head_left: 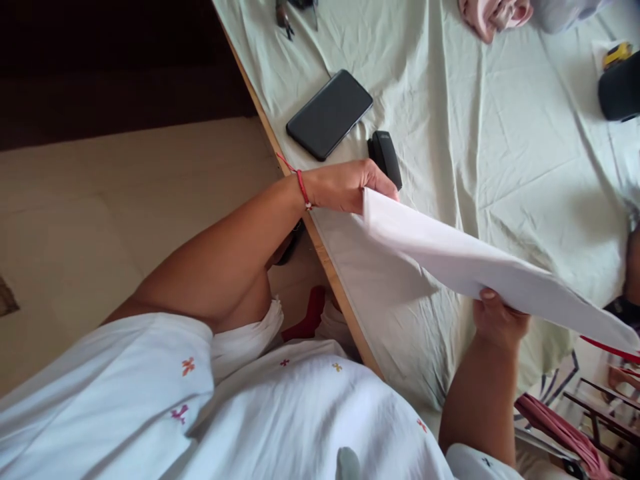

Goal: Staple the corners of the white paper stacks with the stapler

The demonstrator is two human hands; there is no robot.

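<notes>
White paper sheets (pixel 480 260), stacked and slightly bowed, are held between both hands above a cloth-covered surface. My left hand (pixel 355 183), with a red thread bracelet on its wrist, grips the near left corner; some of its fingers are hidden behind the paper. Along the lower edge, my right hand (pixel 500 319) is closed on the stack with its thumb on the side facing me. Just beyond my left hand lies a small black object that looks like a stapler (pixel 385 157). A black smartphone (pixel 330 115) rests beside it.
A pale green cloth (pixel 510 147) with creases covers the surface, which has a wooden edge (pixel 340 287). Keys (pixel 286 23), pink fabric (pixel 495 15), a yellow item (pixel 617 55) and a black item (pixel 620 88) lie farther off. A dark rack (pixel 595 413) stands lower right.
</notes>
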